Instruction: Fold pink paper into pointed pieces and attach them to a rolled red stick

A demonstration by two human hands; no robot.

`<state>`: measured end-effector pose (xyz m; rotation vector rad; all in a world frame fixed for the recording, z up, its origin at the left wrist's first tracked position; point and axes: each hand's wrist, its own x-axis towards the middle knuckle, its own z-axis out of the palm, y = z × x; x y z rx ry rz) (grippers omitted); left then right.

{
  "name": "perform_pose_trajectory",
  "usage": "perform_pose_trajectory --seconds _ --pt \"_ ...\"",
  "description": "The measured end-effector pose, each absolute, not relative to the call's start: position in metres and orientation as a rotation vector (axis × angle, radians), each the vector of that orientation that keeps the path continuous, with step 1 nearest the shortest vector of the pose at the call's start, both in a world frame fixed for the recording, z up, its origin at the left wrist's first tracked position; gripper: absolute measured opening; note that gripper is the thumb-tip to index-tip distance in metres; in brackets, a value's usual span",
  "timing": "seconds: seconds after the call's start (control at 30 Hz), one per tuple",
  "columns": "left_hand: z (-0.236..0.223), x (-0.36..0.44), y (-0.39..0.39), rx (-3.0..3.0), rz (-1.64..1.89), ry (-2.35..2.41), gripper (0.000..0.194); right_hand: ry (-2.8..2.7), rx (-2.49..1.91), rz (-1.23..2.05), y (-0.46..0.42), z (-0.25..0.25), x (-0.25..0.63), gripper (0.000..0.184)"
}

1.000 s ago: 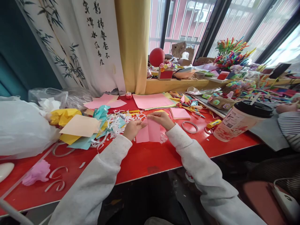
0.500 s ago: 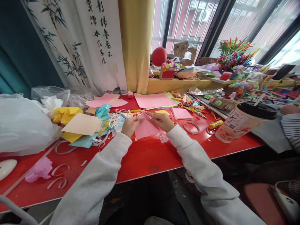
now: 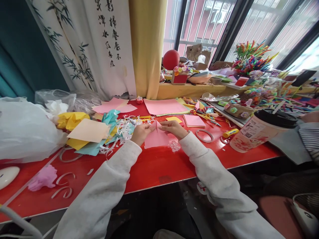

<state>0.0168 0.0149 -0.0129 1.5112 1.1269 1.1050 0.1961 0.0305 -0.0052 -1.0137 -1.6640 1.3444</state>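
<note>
A pink paper sheet [image 3: 157, 138] is held just above the red table [image 3: 149, 166], its top folded into a small peak. My left hand [image 3: 141, 132] pinches its upper left edge, fingers closed. At the upper right edge my right hand [image 3: 173, 128] pinches it too, fingertips meeting near the peak. Both arms wear pale grey sleeves. A small lacy paper cutout [image 3: 173, 146] lies just right of the sheet.
Left of my hands lie paper scraps and curls [image 3: 119, 127], coloured sheets [image 3: 87, 131] and a plastic bag [image 3: 22, 127]. A pink tissue flower [image 3: 42, 177] lies at front left. Pink sheets [image 3: 165, 106], a tape ring [image 3: 204, 135] and a lidded cup [image 3: 261, 131] sit right. Another person's striped sleeve [image 3: 309, 137] shows.
The pink sheet went from hanging flat to having its top corner folded into a peak. Both hands moved closer together at its top edge. The camera shifted slightly.
</note>
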Motion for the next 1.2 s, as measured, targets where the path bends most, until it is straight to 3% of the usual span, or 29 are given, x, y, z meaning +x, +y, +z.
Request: perform_pose_trajectory --seconds 0.13,0.53,1.2 --pt "-0.0185 0.0153 0.0193 1.586 1.058 1.116 0.037 -1.752 -1.059 1.387 0.0295 -0.0020 0.1992 0.038" --pt "-0.0168 0.0154 0.0213 1.735 1.038 1.170 0.033 -1.881 -1.080 1.317 0.0309 -0.0002 0.2019 0.051" --pt "-0.0182 0.0146 0.0213 1.827 1.001 1.237 0.038 -1.988 -1.094 1.208 0.0339 -0.0020 0.2047 0.049"
